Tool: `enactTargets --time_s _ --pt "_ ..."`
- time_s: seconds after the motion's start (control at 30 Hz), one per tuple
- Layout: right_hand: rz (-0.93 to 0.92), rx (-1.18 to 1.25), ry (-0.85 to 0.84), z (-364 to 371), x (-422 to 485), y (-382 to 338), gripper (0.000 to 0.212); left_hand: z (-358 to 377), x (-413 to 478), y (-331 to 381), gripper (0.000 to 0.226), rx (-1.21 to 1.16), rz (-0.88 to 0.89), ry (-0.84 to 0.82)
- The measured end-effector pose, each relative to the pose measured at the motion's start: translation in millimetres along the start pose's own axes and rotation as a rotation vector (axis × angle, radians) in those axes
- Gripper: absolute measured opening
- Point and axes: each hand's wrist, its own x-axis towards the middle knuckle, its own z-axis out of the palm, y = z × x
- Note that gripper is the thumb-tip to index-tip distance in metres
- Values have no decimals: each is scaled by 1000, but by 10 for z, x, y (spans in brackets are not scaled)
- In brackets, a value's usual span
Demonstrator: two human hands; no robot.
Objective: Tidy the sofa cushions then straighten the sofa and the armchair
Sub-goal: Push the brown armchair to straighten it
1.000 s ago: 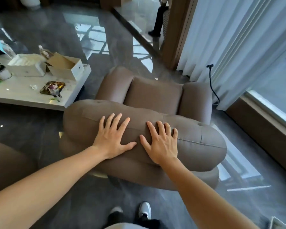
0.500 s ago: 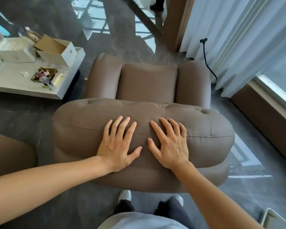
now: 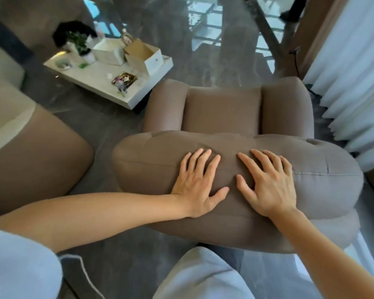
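Observation:
A brown padded armchair [image 3: 224,108] fills the middle of the view, seen from behind and above. Its thick rounded backrest [image 3: 151,165] lies across the frame in front of me. My left hand [image 3: 198,182] rests flat on the backrest's top, fingers spread, holding nothing. My right hand [image 3: 268,182] lies flat beside it, a small gap between the two thumbs. The brown arm of the sofa [image 3: 37,156] stands at the left, apart from the armchair.
A low white coffee table [image 3: 108,80] stands beyond the armchair at the left, carrying two boxes [image 3: 145,57], a potted plant [image 3: 80,44] and a small tray [image 3: 124,79]. White curtains [image 3: 354,67] hang close on the right. Glossy dark floor surrounds everything.
The armchair has turned, so its seat now faces more squarely away from me. Both hands have stayed flat on the backrest. My view has shifted left, showing more sofa and table.

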Motion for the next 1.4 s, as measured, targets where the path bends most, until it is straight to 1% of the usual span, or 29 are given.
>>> enactTargets --time_s 0.13,0.27,0.4,0.47,0.53,0.6,0.67,0.73,0.9,1.1,1.2,1.3,1.4 --pt "-88 24 10 -88 -26 637 59 162 156 606 82 -62 -82 16" --pt "-188 44 -16 -228 -20 1266 58 315 346 1218 85 -113 -161 48" --pt "-278 52 -49 -374 16 1904 59 377 569 1829 89 -123 -225 14" --pt "-331 39 -80 -430 57 2236 59 393 682 2134 91 -140 -242 -31" --pt "-366 38 -105 -508 94 2541 60 442 765 2391 94 -150 -207 -62" --pt "-407 19 -140 -564 134 2840 62 477 847 2574 95 -161 -120 -83" --pt "-437 7 -165 -610 193 3128 63 519 919 2657 93 -119 -35 -61" --pt "-472 0 -185 -641 246 3423 64 578 951 2710 88 -68 -45 -37" --pt "-552 18 -205 -739 410 4015 64 696 906 2961 89 8 -299 -46" --pt "-617 17 -245 -813 687 4562 66 797 819 3577 88 15 -628 -31" --pt "-532 57 -231 -809 704 4730 67 871 811 3904 85 23 -750 -27" --pt "-471 65 -242 -835 621 4798 77 883 837 4124 81 4 -825 -66" --pt "-462 -11 -326 -922 574 4803 84 793 813 4283 76 -58 -891 -126"
